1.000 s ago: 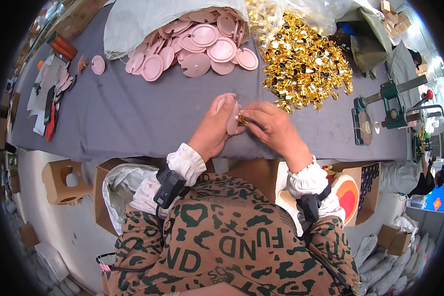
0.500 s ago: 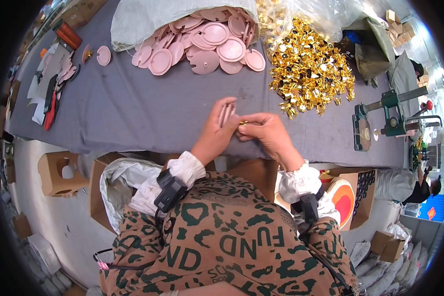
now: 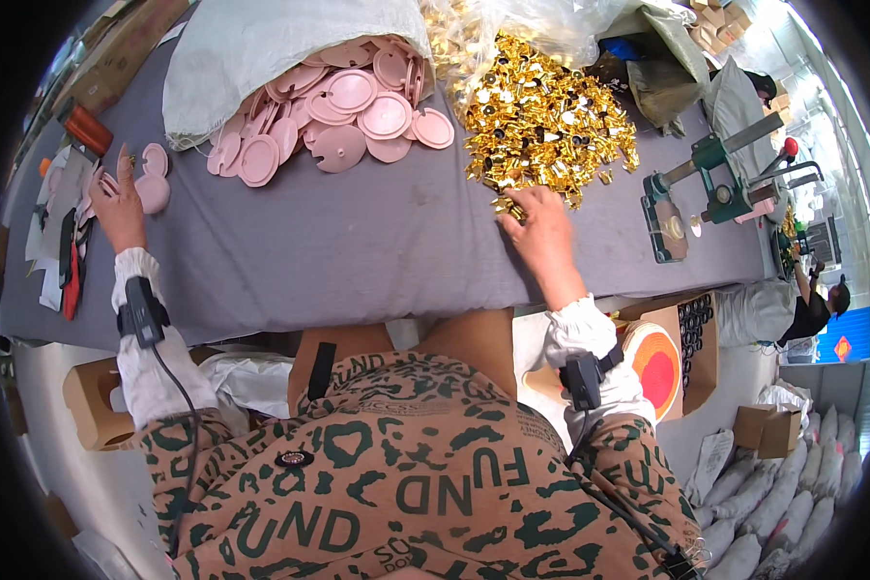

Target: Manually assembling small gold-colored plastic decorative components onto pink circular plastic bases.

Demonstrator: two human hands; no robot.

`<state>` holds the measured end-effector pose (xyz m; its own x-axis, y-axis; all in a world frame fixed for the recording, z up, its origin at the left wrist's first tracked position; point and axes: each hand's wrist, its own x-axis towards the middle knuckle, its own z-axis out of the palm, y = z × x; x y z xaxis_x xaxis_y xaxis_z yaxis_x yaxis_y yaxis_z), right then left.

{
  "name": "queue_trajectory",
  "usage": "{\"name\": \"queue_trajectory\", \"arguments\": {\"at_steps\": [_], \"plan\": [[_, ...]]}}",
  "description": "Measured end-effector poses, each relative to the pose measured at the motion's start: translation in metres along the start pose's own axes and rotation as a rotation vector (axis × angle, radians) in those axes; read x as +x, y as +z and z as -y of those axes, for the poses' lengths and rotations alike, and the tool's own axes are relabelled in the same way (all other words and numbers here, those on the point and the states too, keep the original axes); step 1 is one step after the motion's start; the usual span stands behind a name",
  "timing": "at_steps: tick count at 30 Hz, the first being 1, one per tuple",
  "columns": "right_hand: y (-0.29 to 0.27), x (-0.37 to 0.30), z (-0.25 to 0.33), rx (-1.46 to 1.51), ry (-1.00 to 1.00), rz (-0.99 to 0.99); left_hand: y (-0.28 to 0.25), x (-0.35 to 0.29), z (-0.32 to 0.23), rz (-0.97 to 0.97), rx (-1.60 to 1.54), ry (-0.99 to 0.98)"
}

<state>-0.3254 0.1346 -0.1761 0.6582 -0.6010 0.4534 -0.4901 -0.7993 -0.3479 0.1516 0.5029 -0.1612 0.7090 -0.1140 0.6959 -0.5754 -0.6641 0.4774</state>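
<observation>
My left hand (image 3: 118,208) is at the far left of the table with its fingers apart. It lies beside a flat round pink disc (image 3: 152,194) and partly covers other pink pieces. A second, notched pink disc (image 3: 155,159) lies just beyond. At the near edge of a heap of small gold-coloured metal parts (image 3: 556,126), my right hand (image 3: 543,237) has its thumb and fingers closed round a gold metal part (image 3: 518,212). The fingers partly hide that part.
A white sack (image 3: 290,43) spills pink discs (image 3: 340,148) onto the grey cloth (image 3: 358,232). On the right stands a green hand press (image 3: 710,184). Red-handled scissors (image 3: 71,275) and a copper-coloured cylinder (image 3: 87,128) are on the left. Cartons stand below the table.
My hands have parted from the middle: the left went far left, the right up to the gold heap. A further pink disc now lies beside my left hand. The view has shifted.
</observation>
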Motion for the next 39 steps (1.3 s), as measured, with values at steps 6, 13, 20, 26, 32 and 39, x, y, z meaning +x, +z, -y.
{"name": "queue_trajectory", "arguments": {"at_steps": [6,13,20,26,32,39], "plan": [[0.023,0.002,-0.023,0.035,0.027,0.064,-0.021,-0.127,-0.187,0.392,-1.472,-0.701],[0.002,0.009,0.005,0.570,0.001,0.062,0.002,-0.217,-0.283,0.950,-1.795,-1.307],[-0.016,0.008,0.069,0.865,-0.087,0.517,0.003,-0.225,-0.304,1.197,-1.715,-1.153],[-0.018,0.011,0.063,0.734,-0.218,0.489,-0.003,-0.223,-0.313,1.252,-1.529,-1.038],[-0.021,0.003,0.068,1.200,0.348,0.615,-0.014,-0.226,-0.321,1.102,-1.670,-0.946],[-0.007,-0.018,0.056,1.182,0.286,0.454,-0.013,-0.229,-0.320,1.167,-1.558,-0.973]]}}
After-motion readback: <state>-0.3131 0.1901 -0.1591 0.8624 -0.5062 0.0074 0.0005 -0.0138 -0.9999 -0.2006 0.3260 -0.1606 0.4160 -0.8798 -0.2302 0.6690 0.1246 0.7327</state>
